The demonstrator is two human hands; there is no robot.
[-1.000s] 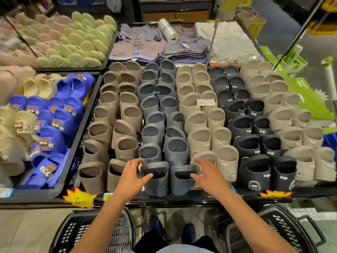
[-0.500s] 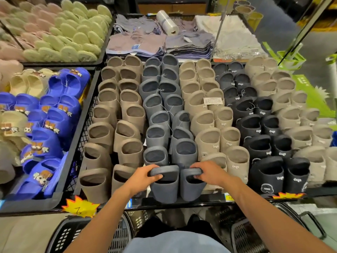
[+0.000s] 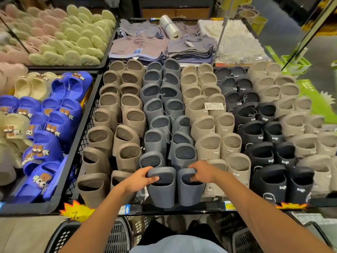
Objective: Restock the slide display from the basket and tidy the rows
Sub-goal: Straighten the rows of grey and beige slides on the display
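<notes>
A wire display table (image 3: 85,132) holds upright slides in colour rows: brown, grey, beige, black, beige. At the front of the grey row stand two grey slides side by side. My left hand (image 3: 138,179) grips the top band of the left grey slide (image 3: 161,190), thumb inside the opening. My right hand (image 3: 202,172) grips the top of the right grey slide (image 3: 189,192), fingers curled over its band. Both slides stand at the table's front edge. Black plastic baskets sit on the floor, one at the lower left (image 3: 113,238) and one at the lower right (image 3: 244,241).
A bin of blue and cream slides (image 3: 54,121) is to the left, green and pink slippers (image 3: 78,39) behind it. Folded cloths (image 3: 145,50) and a plastic bag roll (image 3: 170,27) lie at the back. Yellow price tags (image 3: 76,210) hang on the front rail.
Both hands have closed their grip over the tops of the two front grey slides, which they only touched before. The view has moved closer to the table.
</notes>
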